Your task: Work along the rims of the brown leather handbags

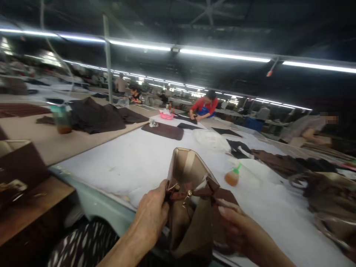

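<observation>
A brown handbag (191, 226) with a beige lining stands open between my hands at the front edge of the white-topped table. Across its mouth runs a brown strap with a small gold-coloured clasp (189, 193) at the middle. My left hand (154, 205) is closed on the bag's left side, thumb near the rim. On the right side, my right hand (233, 222) grips the brown panel between thumb and fingers; most of those fingers are hidden behind it. Beyond the bag, a small squeeze bottle (232, 178) with a green nozzle and amber liquid lies on the table.
More brown bags (328, 200) lie at the right, and another bag (19, 167) rests on a wooden surface at the left. Brown pieces (94, 115) and a green-topped jar (61, 118) occupy the left table. A co-worker in red (205, 105) leans over the far end.
</observation>
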Available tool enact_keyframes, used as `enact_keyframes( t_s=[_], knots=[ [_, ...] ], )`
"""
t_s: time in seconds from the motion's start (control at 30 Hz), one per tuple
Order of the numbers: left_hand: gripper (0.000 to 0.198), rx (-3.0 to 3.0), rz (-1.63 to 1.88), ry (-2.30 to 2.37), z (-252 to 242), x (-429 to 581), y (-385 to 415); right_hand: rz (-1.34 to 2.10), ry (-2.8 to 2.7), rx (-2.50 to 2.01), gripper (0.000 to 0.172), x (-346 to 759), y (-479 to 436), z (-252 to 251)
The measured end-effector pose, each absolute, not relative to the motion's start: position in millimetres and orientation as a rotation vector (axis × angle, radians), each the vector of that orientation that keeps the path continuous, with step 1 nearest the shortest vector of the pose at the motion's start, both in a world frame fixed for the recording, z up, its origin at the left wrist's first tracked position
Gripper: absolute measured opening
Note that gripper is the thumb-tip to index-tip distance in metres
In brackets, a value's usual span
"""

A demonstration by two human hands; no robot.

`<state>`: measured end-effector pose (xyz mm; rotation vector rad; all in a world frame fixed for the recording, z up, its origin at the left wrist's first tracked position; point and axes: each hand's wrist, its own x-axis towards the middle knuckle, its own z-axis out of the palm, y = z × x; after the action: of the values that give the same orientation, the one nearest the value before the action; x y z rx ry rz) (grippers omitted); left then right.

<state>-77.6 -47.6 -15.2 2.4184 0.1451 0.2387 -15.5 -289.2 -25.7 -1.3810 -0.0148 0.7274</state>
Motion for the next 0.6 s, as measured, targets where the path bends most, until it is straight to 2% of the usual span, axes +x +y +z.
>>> enact_keyframes(
  t_s=[0.1, 0.2, 0.37, 0.5, 0.53, 0.6],
  knots=[
    [0.034, 2.339, 0.291, 0.171, -16.0, -86.2, -10.9, 0.767, -0.322, -1.511, 0.032, 9.7, -252.1, -33.4],
    [0.03, 2.48, 0.245, 0.301, -13.4, -83.5, 7.4, 0.586, -0.607, -1.787, 0.032, 37.5, -229.5, -36.1],
    [0.04, 2.646, 0.103, 0.412, -28.7, -71.2, 5.7, 0.006, -0.574, -2.247, 0.048, 36.6, -229.8, -59.5],
    [0.039, 2.647, 0.092, 0.411, -35.0, -69.1, 0.1, -0.781, -0.658, -2.47, 0.06, -15.5, -251.9, -82.5],
    [0.038, 2.65, 0.079, 0.405, -34.8, -68.8, -0.9, -0.89, -0.713, -2.468, 0.063, -30.0, -255.1, -89.0],
    [0.037, 2.656, 0.057, 0.402, -33.7, -67.9, -2.7, -0.885, -0.713, -2.517, 0.068, -52.5, -255.2, -104.4]
  ],
)
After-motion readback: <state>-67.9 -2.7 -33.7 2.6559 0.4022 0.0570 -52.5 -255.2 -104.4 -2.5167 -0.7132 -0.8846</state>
